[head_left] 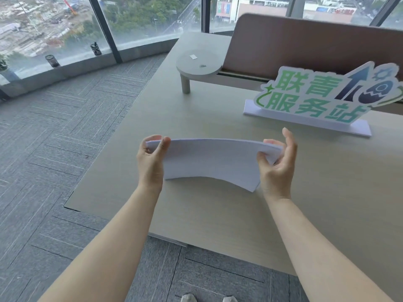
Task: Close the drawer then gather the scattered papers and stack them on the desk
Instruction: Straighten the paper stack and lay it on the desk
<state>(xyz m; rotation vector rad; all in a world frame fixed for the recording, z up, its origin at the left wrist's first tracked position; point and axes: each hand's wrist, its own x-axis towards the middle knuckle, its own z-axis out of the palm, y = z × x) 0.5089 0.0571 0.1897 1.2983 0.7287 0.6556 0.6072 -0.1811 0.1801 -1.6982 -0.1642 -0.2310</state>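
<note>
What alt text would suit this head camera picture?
Two bare hands, left hand and right hand, hold a bowed stack of white papers above a pale desk. A green sign stands behind.

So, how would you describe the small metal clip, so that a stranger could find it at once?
Start at the wide pale wooden desk and look to its far end, where a low round-ended grey shelf stands on a short leg. The small metal clip lies on that shelf, near its front edge. Beside it lies a small white paper slip, flat and matte, while the clip is thin and shiny.
</note>
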